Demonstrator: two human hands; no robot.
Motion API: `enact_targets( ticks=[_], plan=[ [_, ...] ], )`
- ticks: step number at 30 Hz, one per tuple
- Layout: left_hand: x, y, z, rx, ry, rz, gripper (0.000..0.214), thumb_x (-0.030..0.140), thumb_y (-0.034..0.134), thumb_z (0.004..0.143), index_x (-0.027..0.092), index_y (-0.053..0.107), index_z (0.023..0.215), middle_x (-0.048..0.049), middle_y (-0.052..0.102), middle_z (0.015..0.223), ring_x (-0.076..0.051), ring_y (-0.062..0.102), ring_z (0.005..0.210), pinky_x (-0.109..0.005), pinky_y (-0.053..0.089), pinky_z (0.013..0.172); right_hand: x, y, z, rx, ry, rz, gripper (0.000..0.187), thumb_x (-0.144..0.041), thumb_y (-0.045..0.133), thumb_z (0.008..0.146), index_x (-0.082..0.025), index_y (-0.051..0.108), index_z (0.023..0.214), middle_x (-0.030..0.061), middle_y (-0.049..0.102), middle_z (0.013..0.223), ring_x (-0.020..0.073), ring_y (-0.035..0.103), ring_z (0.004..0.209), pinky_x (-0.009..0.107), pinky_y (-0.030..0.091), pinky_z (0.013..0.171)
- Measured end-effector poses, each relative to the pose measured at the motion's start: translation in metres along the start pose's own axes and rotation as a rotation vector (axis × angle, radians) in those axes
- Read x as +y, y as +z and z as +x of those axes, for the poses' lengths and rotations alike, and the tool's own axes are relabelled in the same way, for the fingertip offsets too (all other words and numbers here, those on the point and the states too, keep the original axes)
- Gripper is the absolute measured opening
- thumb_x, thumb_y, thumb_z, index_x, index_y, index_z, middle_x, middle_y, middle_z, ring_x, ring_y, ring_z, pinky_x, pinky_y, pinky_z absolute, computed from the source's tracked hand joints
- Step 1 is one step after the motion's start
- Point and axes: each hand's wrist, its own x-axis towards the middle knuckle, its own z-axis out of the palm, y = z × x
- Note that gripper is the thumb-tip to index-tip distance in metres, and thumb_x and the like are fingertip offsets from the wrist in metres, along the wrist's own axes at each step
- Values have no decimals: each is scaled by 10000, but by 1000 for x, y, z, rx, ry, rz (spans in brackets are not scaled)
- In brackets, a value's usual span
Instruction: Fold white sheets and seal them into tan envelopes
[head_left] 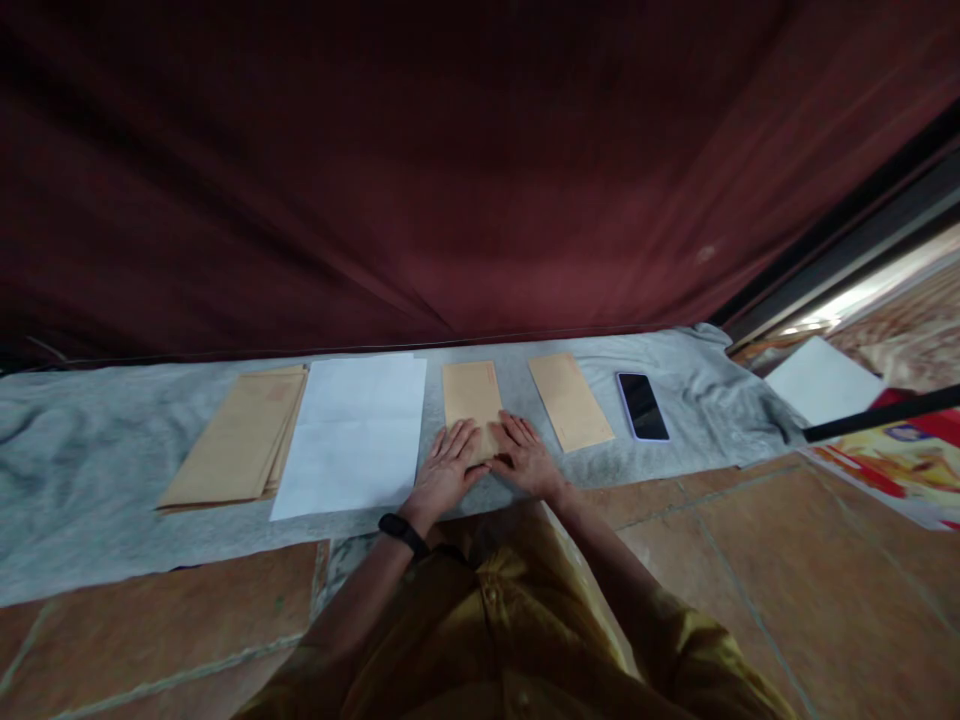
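A brown envelope [471, 395] lies lengthwise on the grey cloth [90, 450] in front of me. My left hand [445, 468] rests flat on its near end, fingers stretched out; a black band circles that wrist. My right hand [525, 455] lies flat beside it on the envelope's near right corner, fingers spread. Neither hand grips anything. To the left lies a white sheet of paper [354, 432], and beyond it a stack of brown envelopes [241, 438]. A second single brown envelope [570, 400] lies to the right.
A dark phone [643, 406] lies face up on the cloth right of the envelopes. A dark red curtain [420, 170] hangs behind. Brown floor tiles [750, 570] lie nearer me. At far right are a white sheet [821, 382] and a colourful printed sheet [900, 460].
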Motion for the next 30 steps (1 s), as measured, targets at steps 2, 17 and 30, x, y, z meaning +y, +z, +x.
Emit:
enact_targets(
  ticks=[2,17,30],
  plan=[
    [-1,-1,1,-2,-10,4,603,426,525,970,153,440,1501,-149,404,1596,-284,292,1519,-503,266,1237,3,-3,-2,-16,-26,10,674,-479,609,946,-131,459,1502,188,337,1617,295,347,1487,490,293,1218],
    [0,-8,15,21,-73,25,501,279,347,1021,117,471,1478,-156,419,1586,-266,320,1508,-480,267,1241,-3,2,6,39,71,21,542,-334,531,995,-108,479,1484,156,440,1567,272,373,1473,472,307,1219],
    [23,9,5,69,-132,150,588,376,369,1025,104,361,1546,-150,337,1625,-275,256,1531,-492,251,1246,-22,10,5,22,135,-44,493,-255,372,1044,-140,444,1519,109,433,1578,244,389,1466,456,272,1225]
  ],
)
